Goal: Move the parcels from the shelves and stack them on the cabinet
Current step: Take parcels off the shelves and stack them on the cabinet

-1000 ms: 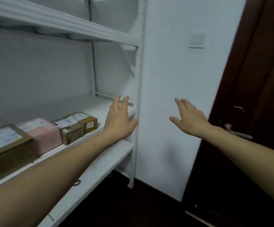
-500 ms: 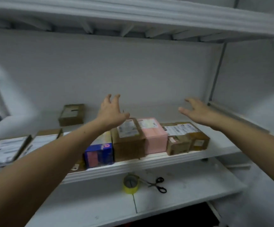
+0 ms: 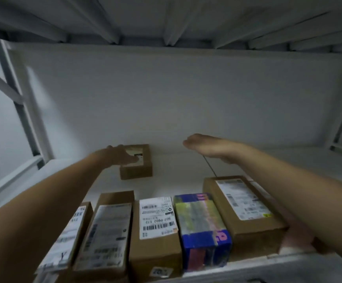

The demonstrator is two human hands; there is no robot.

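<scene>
White metal shelving up close, with a plain pale back wall (image 3: 186,88) behind and the ribbed underside of the upper shelf (image 3: 166,17) overhead. At the left, a grey upright post (image 3: 21,103) with a slanting brace.

Below, the white shelf (image 3: 172,172), loaded along its front edge with a row of parcels side by side:
- a narrow brown box (image 3: 68,237) at the far left
- a second brown box (image 3: 106,235) beside it
- a labelled brown box (image 3: 155,219) with a white barcode sticker on top
- a blue box (image 3: 202,227) under clear tape
- a larger brown box (image 3: 245,213) at the right

Just past that, the edge of a pink parcel (image 3: 294,240), mostly hidden under the right forearm. Further back, well apart from the row and near the wall, a small brown box (image 3: 139,170) alone.

Reaching over the row, the left hand (image 3: 121,155), resting on the top left part of that small box. Fingers stretched out across the lid, thumb on its label, all blurred at the tips.

To the right of the small box and apart from it, the right hand (image 3: 207,148), held above the bare shelf. Palm down, fingers straight and together, holding nothing.
</scene>
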